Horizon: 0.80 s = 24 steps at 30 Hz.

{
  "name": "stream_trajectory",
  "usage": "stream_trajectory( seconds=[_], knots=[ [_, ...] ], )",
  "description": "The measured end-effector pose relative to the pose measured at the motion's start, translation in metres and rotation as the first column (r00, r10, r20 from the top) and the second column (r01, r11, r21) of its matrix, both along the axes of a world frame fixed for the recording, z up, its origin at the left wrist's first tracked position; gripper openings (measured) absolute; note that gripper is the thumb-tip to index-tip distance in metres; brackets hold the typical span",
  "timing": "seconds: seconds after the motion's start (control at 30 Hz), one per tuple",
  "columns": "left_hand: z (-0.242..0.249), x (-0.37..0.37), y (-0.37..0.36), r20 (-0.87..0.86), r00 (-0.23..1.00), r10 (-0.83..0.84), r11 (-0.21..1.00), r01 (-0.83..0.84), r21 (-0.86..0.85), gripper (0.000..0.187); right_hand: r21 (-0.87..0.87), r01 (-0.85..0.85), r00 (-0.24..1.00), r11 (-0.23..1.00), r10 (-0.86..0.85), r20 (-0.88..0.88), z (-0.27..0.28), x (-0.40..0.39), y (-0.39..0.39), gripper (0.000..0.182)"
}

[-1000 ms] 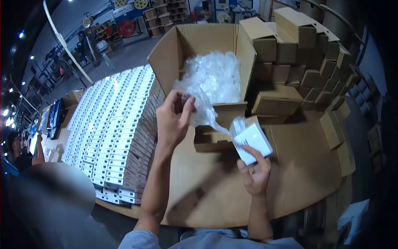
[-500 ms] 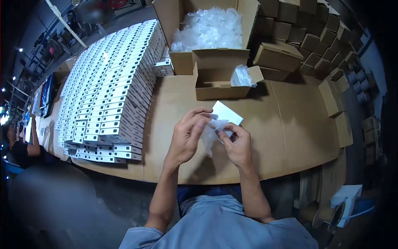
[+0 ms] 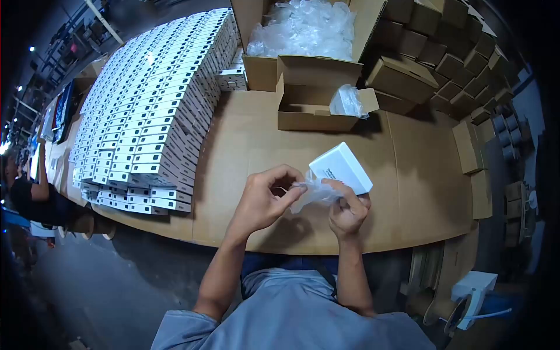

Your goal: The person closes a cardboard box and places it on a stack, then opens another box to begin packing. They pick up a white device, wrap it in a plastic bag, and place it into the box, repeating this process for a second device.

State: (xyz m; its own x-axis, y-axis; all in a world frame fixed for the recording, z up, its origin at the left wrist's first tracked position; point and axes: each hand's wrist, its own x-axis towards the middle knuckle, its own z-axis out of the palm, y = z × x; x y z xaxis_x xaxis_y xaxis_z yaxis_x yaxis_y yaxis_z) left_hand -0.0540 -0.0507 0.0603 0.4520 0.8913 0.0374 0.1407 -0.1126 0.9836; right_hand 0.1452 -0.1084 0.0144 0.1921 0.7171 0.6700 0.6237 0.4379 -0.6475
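Observation:
A small white box (image 3: 341, 168) with dark print on its side is tilted in my right hand (image 3: 348, 214), whose fingers are closed around its lower end. Between both hands hangs a crumpled clear plastic bag (image 3: 315, 193). My left hand (image 3: 269, 195) pinches the bag's edge between thumb and forefinger. Beyond my hands stands an open brown carton (image 3: 318, 121), with one plastic-wrapped white box (image 3: 348, 102) at its right end.
Stacked white boxes (image 3: 140, 116) fill the table's left side. A large carton (image 3: 261, 73) of clear plastic bags (image 3: 303, 29) stands at the back. Brown cartons (image 3: 402, 79) are piled at back right. Another person (image 3: 35, 186) is at far left. Cardboard covers the tabletop (image 3: 233, 146).
The white box has shifted right and turned so its printed side shows. My right hand has moved slightly right and down with it. The bag is now stretched between both hands.

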Motion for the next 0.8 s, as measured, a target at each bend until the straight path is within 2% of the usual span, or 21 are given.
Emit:
stream_trajectory(
  seconds=[0.03,0.1,0.13,0.23,0.27,0.4,0.53,0.63,0.67,0.77,0.8],
  knots=[
    [-0.003,0.000,0.000,0.018,0.999,0.038,0.998,-0.037,-0.058,0.013,-0.023,0.007,1.000,1.000,-0.007,-0.019,0.001,0.005,-0.001,0.046],
    [-0.017,-0.003,0.005,0.184,0.974,0.134,0.991,-0.126,-0.054,0.010,-0.068,0.025,0.998,0.997,-0.029,-0.057,0.002,0.012,-0.004,0.047],
    [-0.016,-0.005,0.008,0.209,0.965,0.158,0.987,-0.151,-0.048,0.009,-0.140,0.028,0.993,0.990,-0.043,-0.108,0.001,0.016,-0.006,0.047],
    [-0.020,-0.010,0.016,0.302,0.924,0.235,0.972,-0.229,-0.054,0.009,-0.043,0.017,0.999,0.999,-0.019,-0.048,0.001,0.025,-0.001,0.047],
    [-0.022,-0.011,0.017,0.335,0.905,0.261,0.965,-0.255,-0.062,0.010,-0.073,0.009,0.998,0.997,-0.014,-0.063,-0.005,0.027,-0.003,0.043],
    [-0.027,-0.010,0.020,0.385,0.870,0.308,0.951,-0.279,-0.129,0.011,-0.078,-0.014,0.992,0.997,0.023,0.124,-0.004,0.027,-0.007,0.041],
    [-0.029,-0.004,0.020,0.470,0.789,0.395,0.913,-0.282,-0.294,0.013,-0.019,-0.061,0.961,0.998,0.064,0.269,0.005,0.020,-0.003,0.043],
    [-0.033,-0.003,0.020,0.363,0.860,0.359,0.932,-0.352,-0.088,0.013,-0.143,-0.073,0.996,0.987,0.079,0.036,0.017,0.018,-0.009,0.036],
    [-0.034,0.001,0.021,0.371,0.857,0.357,0.931,-0.359,-0.067,0.014,-0.123,-0.107,0.993,0.987,0.099,-0.071,0.017,0.022,-0.008,0.034],
    [-0.033,0.002,0.020,0.334,0.874,0.352,0.933,-0.357,-0.048,0.014,-0.119,-0.080,0.987,0.990,0.062,-0.150,0.018,0.022,0.000,0.036],
    [-0.030,0.004,0.019,0.315,0.874,0.369,0.928,-0.368,-0.063,0.014,-0.132,-0.114,0.993,0.985,0.107,-0.057,0.029,0.021,0.003,0.040]
  ],
)
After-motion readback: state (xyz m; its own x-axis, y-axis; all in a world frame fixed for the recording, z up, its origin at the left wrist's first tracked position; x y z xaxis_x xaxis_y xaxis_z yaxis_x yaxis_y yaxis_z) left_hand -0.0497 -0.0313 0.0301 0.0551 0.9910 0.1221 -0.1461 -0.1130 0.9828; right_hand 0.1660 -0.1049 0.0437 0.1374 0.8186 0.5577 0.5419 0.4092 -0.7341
